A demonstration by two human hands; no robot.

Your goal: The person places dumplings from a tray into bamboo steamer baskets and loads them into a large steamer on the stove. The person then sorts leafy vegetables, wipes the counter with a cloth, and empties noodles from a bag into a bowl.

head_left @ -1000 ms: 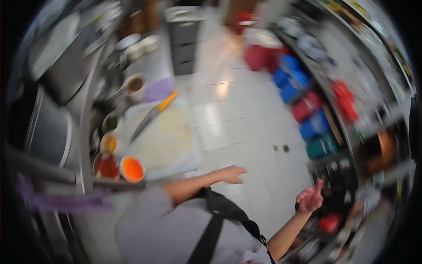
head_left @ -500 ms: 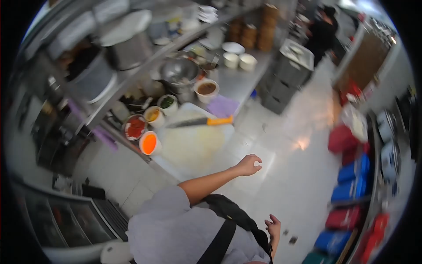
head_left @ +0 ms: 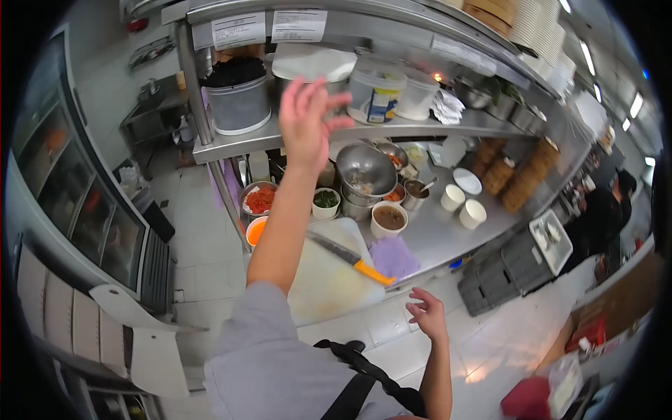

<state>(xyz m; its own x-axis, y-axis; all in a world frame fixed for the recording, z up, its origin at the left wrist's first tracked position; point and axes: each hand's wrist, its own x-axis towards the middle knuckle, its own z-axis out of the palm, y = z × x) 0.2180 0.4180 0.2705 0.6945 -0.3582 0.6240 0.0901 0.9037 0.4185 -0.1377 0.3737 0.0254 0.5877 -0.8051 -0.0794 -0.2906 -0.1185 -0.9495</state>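
Note:
My left hand (head_left: 306, 124) is raised in front of the metal shelf, fingers spread, with nothing in it. It is nearest in view to a large pot with a pale lid (head_left: 315, 61) and a clear plastic tub (head_left: 376, 87); whether it touches either I cannot tell. Low on the right, my right hand (head_left: 428, 313) hangs over the floor, fingers loosely bent and apart, holding nothing. Between the hands, a knife with a yellow handle (head_left: 374, 273) lies on a white cutting board (head_left: 329, 290). Beside it sits a purple cloth (head_left: 393, 257).
Tubs of red pieces (head_left: 260, 201), chopped greens (head_left: 325, 201) and brown sauce (head_left: 389, 218) line the counter, near a steel bowl (head_left: 365, 170). Grey crates (head_left: 500, 276) stand at the counter's end. Another person (head_left: 602, 213) in dark clothes is at the far right.
My view has swung toward the shelf. My left hand has risen from beside the cutting board to shelf height, and its fingers have spread. My right hand appears higher in view.

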